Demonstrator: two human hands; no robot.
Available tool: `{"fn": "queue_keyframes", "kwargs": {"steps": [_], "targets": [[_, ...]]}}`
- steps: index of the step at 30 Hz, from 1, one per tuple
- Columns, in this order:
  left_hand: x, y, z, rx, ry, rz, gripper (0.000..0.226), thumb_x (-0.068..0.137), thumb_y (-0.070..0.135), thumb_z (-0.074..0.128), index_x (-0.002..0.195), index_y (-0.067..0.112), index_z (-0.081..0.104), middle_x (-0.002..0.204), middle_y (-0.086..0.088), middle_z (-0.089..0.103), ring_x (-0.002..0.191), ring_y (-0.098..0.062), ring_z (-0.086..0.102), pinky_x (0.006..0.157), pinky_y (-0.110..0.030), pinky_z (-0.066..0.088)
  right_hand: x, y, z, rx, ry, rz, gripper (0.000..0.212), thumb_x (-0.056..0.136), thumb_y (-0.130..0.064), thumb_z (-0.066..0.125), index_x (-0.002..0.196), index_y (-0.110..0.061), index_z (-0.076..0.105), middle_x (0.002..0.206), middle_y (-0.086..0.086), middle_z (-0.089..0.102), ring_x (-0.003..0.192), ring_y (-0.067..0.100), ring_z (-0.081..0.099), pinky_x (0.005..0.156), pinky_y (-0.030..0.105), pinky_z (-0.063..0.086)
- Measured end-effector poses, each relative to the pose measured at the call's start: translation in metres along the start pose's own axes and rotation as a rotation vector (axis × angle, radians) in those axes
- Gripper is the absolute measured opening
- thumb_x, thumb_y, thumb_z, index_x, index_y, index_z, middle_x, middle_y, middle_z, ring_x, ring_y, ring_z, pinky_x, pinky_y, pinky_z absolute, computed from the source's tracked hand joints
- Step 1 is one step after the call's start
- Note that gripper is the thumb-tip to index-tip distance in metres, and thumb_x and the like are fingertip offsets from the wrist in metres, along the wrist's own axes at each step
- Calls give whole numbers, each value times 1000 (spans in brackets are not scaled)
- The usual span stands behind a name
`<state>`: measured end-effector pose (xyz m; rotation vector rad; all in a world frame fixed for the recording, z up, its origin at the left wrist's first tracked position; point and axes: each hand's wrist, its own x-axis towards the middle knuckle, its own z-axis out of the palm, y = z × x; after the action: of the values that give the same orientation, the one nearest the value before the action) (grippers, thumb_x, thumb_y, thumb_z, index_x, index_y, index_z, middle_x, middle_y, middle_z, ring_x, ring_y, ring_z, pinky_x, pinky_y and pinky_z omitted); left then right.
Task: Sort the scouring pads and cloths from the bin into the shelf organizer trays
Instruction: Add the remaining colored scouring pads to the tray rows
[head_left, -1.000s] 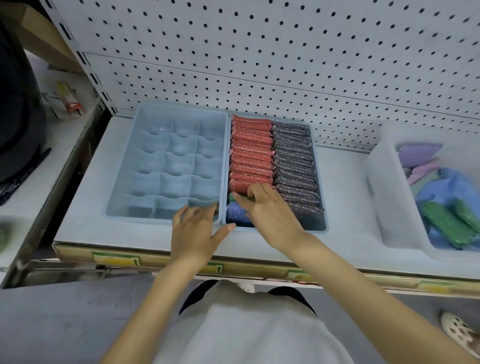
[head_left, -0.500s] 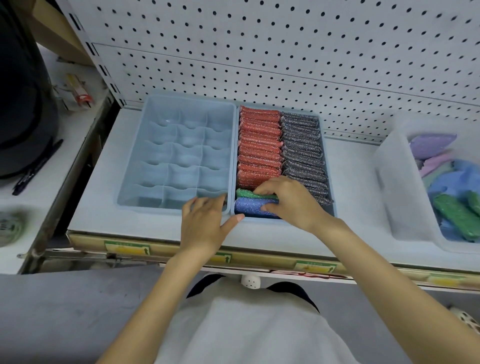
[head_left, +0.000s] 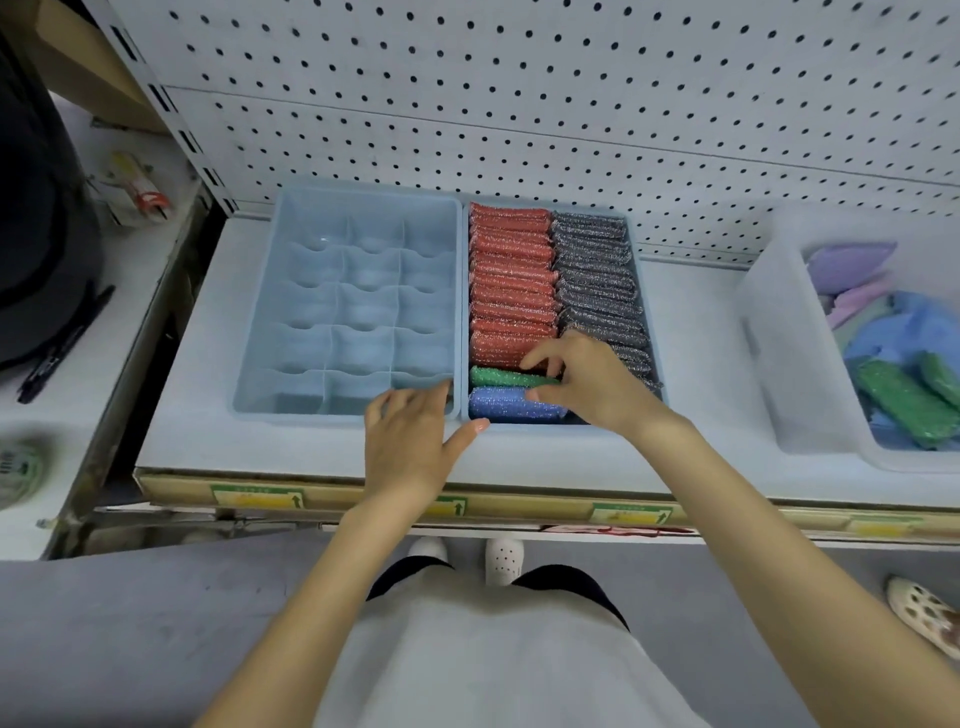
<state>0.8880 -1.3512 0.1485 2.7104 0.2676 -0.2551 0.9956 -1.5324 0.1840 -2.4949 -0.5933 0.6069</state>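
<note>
Glittery red and grey scouring pads (head_left: 511, 291) fill the blue plastic tray (head_left: 643, 291), where the right hand (head_left: 592, 384) has its grip pinching a green glittery pad (head_left: 496, 376), left hand (head_left: 410, 441) relaxed; the white bin (head_left: 779, 353) holds more.

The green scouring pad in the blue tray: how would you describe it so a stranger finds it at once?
On the white shelf below the pegboard, look in the right blue tray, the one packed with pads. Near its front, one green pad lies between the red row and a blue pad, the only green there.
</note>
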Motion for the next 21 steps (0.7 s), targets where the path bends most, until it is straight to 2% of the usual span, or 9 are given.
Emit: {"fn": "queue_keyframes", "kwargs": {"steps": [1, 3, 4, 7, 11, 13, 16, 19, 21], "targets": [[0, 0, 0, -1, 4, 0, 60, 92, 65, 35, 136, 27, 45, 122, 5, 61, 123, -18, 45, 103, -30, 16, 0, -1, 2, 19, -17, 18, 34, 82, -18, 75, 114, -15, 66, 83, -10, 44, 71, 8, 55, 59, 17, 44], [0, -1, 1, -4, 8, 2, 60, 92, 65, 35, 137, 26, 45, 120, 4, 61, 121, -18, 45, 103, -29, 15, 0, -3, 5, 44, -15, 47, 31, 84, -13, 73, 113, -12, 66, 82, -7, 46, 71, 24, 63, 57, 26, 56], [1, -1, 2, -4, 11, 5, 61, 92, 65, 35, 137, 25, 45, 120, 4, 61, 121, -19, 45, 103, -29, 15, 1, -3, 7, 46, -2, 56, 30, 84, -11, 72, 113, -11, 66, 82, -6, 46, 70, 27, 64, 58, 31, 58], [2, -2, 4, -7, 6, 5, 63, 91, 65, 35, 139, 24, 44, 122, 3, 61, 122, -20, 45, 104, -30, 14, 3, -3, 10, 27, 27, 56, 27, 83, -9, 73, 110, -9, 67, 79, -6, 46, 68, 21, 59, 66, 39, 58], [2, -2, 4, 0, 9, 6, 65, 91, 66, 34, 140, 24, 44, 124, 2, 61, 124, -21, 44, 106, -33, 16, 3, -3, 13, 49, 67, 59, 25, 82, -9, 74, 106, -9, 69, 76, -9, 45, 69, 15, 53, 70, 42, 56], [2, -1, 3, 0, -2, 3, 67, 91, 65, 33, 143, 23, 40, 130, 1, 59, 127, -22, 42, 107, -34, 17, 1, -4, 13, 63, 87, 63, 26, 82, -11, 74, 108, -9, 70, 76, -8, 47, 68, 11, 52, 73, 36, 53], [2, -1, 1, -27, -11, 4, 69, 92, 63, 34, 148, 22, 32, 137, 1, 54, 130, -22, 42, 107, -34, 18, -8, -2, 11, 85, 138, 40, 28, 84, -15, 72, 113, -11, 69, 85, -1, 52, 68, 1, 48, 70, 16, 38], [3, 7, -4, -206, 67, -31, 59, 94, 53, 45, 143, 20, 43, 138, -2, 53, 128, -24, 44, 108, -37, 25, -24, 3, 7, 119, 212, 15, 28, 87, -18, 69, 114, -13, 69, 96, -1, 53, 84, 10, 49, 76, 13, 32], [5, 24, -10, -374, 225, -45, 45, 95, 41, 54, 132, 16, 55, 131, -5, 57, 123, -26, 48, 106, -42, 34, -39, 11, 1, 113, 303, -17, 28, 88, -20, 68, 115, -13, 69, 100, 0, 57, 98, 12, 44, 83, 14, 28]]}}
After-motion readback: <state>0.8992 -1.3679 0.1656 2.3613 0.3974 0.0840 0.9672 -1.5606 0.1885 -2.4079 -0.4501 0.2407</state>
